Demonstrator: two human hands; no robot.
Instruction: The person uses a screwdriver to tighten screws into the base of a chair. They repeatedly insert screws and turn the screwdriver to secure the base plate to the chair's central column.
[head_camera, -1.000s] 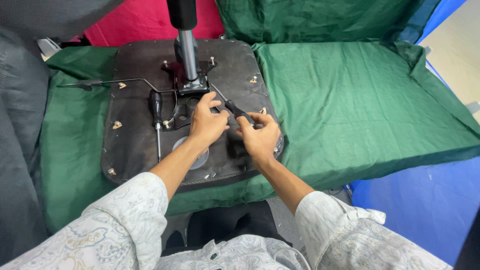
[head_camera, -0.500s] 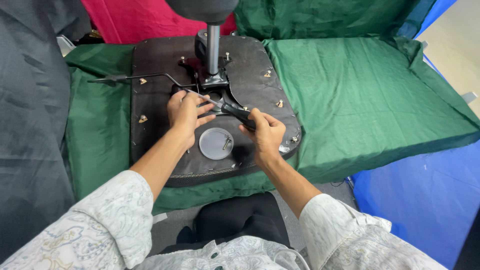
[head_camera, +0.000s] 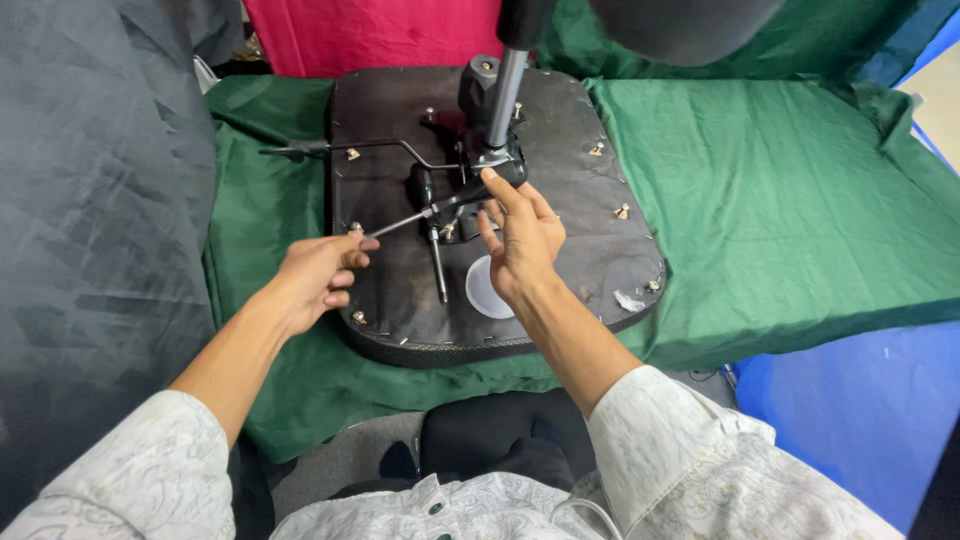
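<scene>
Black and upturned, the chair seat base (head_camera: 570, 190) lay on green cloth (head_camera: 800, 200). My left hand (head_camera: 315, 275) pinched the screwdriver (head_camera: 440, 205) tip with its fingers curled, while my right hand (head_camera: 520, 240), half open, touched its black handle.

No package, label, sign or screen anywhere in my view. Nothing printed shows upper left, upper right, or along lower edge of frame. Nothing of that kind under my hands at centre of frame either.
</scene>
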